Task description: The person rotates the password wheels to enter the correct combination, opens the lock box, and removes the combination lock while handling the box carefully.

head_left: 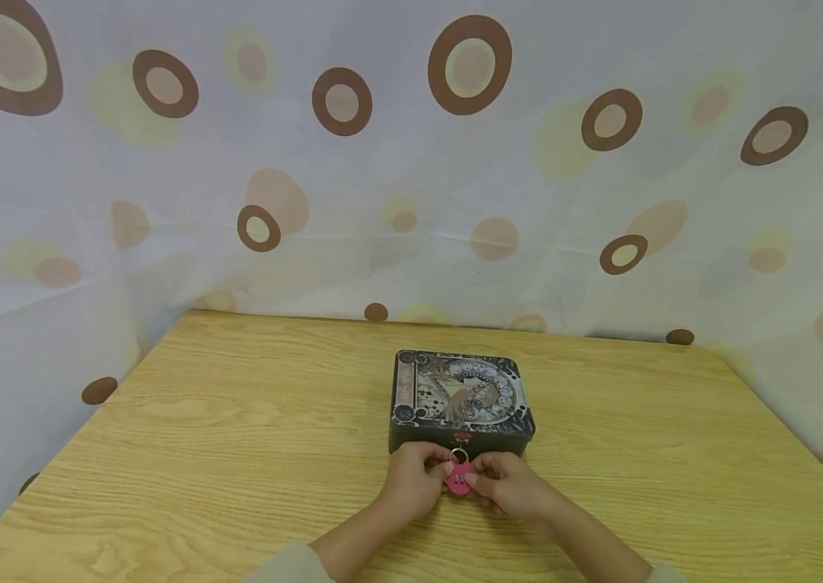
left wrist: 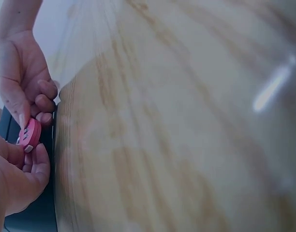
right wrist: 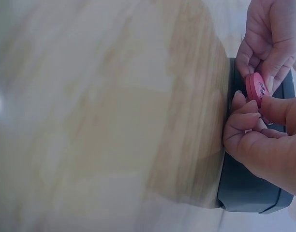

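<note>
The pink padlock [head_left: 459,479] is held by two hands, right at the front of a dark box [head_left: 469,397]. The left hand [head_left: 414,479] is nearly closed. Its thumb and fingers pinch the left side of the padlock. The right hand [head_left: 509,486] is nearly closed too, and it pinches the right side. Its thumb is on the face of the padlock and its other fingers are bent in.

The padlock is small, round and flat like a cookie. Its face has little number wheels [head_left: 460,478], but the numbers are too tiny to read. A thin metal loop [head_left: 459,449] sticks out of its top, toward the box. The loop is just below a red catch [head_left: 462,437] on the front of the box. I cannot tell if the loop goes through the catch.

The box sits on a wooden counter [head_left: 236,453], about halfway between the left edge and the right edge, and well apart from the two far corners. The padlock is on the side of the box away from the far edge. The lid of the box is down, with a fancy picture on top. Behind the far edge hangs a white cloth [head_left: 382,178] with brown, pink and yellow spots.
</note>
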The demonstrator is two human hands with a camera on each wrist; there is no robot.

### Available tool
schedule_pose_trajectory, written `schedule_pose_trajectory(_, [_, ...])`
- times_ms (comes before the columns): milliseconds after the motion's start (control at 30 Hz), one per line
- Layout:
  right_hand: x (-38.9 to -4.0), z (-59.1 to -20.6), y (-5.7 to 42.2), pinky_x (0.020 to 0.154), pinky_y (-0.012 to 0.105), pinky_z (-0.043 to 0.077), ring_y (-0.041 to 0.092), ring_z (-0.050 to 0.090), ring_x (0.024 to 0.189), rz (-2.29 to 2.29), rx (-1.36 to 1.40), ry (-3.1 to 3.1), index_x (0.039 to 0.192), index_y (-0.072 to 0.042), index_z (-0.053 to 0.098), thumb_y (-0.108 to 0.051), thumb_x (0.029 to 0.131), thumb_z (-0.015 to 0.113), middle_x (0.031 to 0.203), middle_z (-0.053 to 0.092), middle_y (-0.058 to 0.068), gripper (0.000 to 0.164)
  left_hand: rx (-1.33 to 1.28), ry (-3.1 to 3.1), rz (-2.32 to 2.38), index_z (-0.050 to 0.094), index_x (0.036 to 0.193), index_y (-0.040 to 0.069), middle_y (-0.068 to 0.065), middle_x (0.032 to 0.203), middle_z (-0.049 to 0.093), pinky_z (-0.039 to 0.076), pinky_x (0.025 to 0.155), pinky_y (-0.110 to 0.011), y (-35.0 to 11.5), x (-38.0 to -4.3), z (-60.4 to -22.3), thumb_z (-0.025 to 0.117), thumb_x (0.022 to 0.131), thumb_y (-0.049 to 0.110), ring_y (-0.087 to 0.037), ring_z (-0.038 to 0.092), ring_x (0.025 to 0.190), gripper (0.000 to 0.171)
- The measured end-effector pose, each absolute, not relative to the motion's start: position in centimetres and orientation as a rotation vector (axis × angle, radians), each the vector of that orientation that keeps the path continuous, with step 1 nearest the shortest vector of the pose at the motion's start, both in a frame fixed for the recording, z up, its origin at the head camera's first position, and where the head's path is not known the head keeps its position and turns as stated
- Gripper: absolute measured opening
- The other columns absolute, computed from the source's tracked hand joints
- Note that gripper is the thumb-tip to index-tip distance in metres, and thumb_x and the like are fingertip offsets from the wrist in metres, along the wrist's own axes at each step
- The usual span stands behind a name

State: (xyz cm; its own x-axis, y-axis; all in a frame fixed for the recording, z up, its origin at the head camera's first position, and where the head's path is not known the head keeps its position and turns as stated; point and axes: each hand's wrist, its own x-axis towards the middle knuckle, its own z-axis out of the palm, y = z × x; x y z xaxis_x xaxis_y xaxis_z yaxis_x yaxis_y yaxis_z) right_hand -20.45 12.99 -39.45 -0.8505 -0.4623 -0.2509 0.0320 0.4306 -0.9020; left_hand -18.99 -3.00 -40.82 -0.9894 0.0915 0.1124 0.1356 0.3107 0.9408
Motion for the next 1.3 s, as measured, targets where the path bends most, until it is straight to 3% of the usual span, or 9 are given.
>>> schedule_pose_trajectory(200, [-20.48, -39.41, 12.93, 0.047, 0.017, 0.034, 0.008, 0.041, 0.055, -1.404, -0.376, 2.229, 0.09, 0.01, 0.056, -0.008, 0.094, 0.047, 0.069, 0.056, -0.001, 0.021, -0.224, -2.523, -1.8, 0.067, 0.082, -0.007, -0.011, 0.074, 0.065, 0.044, 0.052, -0.016, -3.01, -18.96, -40.75, 0.06, 0.084, -0.002, -0.006, 0.052, 0.062, 0.008])
schedule_pose_trajectory(833, [-20.66, -39.39, 13.35, 0.05, 0.018, 0.037, 0.008, 0.044, 0.06, -1.429, -0.345, 2.204, 0.093, 0.012, 0.056, -0.01, 0.095, 0.043, 0.071, 0.055, -0.002, 0.025, -0.25, -2.494, -1.814, 0.066, 0.082, -0.008, -0.012, 0.071, 0.063, 0.043, 0.05, -0.015, -3.02, -19.05, -40.87, 0.06, 0.084, -0.003, -0.005, 0.049, 0.058, 0.009])
schedule_pose_trajectory(1300, [-20.73, -39.54, 13.23, 0.05, 0.018, 0.037, 0.009, 0.044, 0.06, -1.454, -0.364, 2.205, 0.097, 0.013, 0.054, -0.008, 0.09, 0.053, 0.067, 0.049, -0.001, 0.022, -0.226, -2.512, -1.809, 0.067, 0.083, -0.007, -0.012, 0.073, 0.064, 0.043, 0.051, -0.016, -3.02, -19.06, -40.9, 0.06, 0.084, -0.002, -0.005, 0.05, 0.06, 0.009])
